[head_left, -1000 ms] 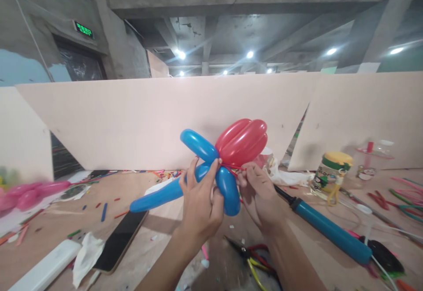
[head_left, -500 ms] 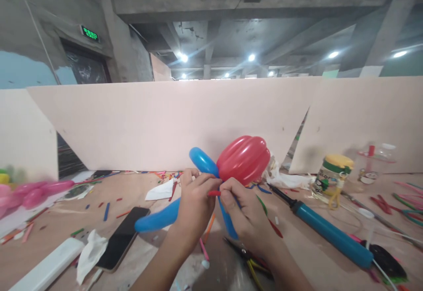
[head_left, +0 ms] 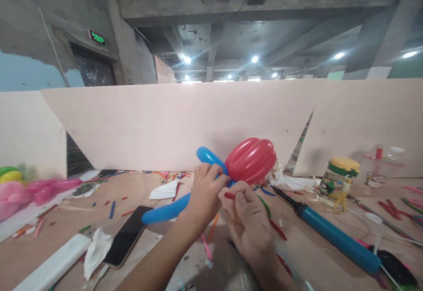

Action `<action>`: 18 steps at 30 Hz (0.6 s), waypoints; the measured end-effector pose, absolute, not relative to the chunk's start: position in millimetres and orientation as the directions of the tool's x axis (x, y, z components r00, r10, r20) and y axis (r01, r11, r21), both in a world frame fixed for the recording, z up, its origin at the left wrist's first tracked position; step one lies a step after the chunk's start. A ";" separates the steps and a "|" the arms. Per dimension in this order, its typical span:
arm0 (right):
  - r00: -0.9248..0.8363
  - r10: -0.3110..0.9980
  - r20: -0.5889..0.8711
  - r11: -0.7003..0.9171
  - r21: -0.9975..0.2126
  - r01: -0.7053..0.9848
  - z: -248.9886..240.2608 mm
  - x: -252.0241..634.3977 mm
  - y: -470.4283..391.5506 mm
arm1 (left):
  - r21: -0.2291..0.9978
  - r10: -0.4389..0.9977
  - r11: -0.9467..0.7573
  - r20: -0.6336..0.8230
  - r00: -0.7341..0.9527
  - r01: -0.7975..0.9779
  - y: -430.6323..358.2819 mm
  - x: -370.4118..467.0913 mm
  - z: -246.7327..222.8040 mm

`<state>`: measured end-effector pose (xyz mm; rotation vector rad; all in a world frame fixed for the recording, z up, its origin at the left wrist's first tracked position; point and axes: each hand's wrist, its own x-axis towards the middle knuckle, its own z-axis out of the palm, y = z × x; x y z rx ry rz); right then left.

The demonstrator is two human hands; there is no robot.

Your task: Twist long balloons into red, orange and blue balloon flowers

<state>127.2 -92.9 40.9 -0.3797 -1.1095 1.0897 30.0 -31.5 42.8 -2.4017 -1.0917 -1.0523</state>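
My left hand (head_left: 206, 189) is closed around the blue long balloon (head_left: 167, 209), near the base of a ribbed red balloon bundle (head_left: 251, 161). One blue part (head_left: 208, 155) sticks up beyond my fingers; another runs down to the left over the phone. Close beside it, my right hand (head_left: 249, 225) pinches a small limp red balloon end (head_left: 230, 195) between thumb and fingers. The join between red and blue is mostly covered by my fingers.
A black phone (head_left: 127, 238), a white tissue (head_left: 98, 252) and a white box-like bar (head_left: 54, 262) lie at left. Pink balloons (head_left: 42, 189) sit farther left. At right are a blue hand pump (head_left: 340, 238) and a yellow-lidded bottle (head_left: 340, 178). Balloon scraps litter the table; boards stand behind.
My right hand has turned and drawn the red end toward itself. The blue length hanging between my hands is now out of sight, and the pliers are mostly covered. The view has shifted slightly.
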 end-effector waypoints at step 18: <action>-0.315 0.920 0.234 -0.196 -0.422 -0.885 35.7 107.6 -96.3 | 0.064 0.502 -0.667 0.774 0.385 0.742 -1.7 23.8 25.0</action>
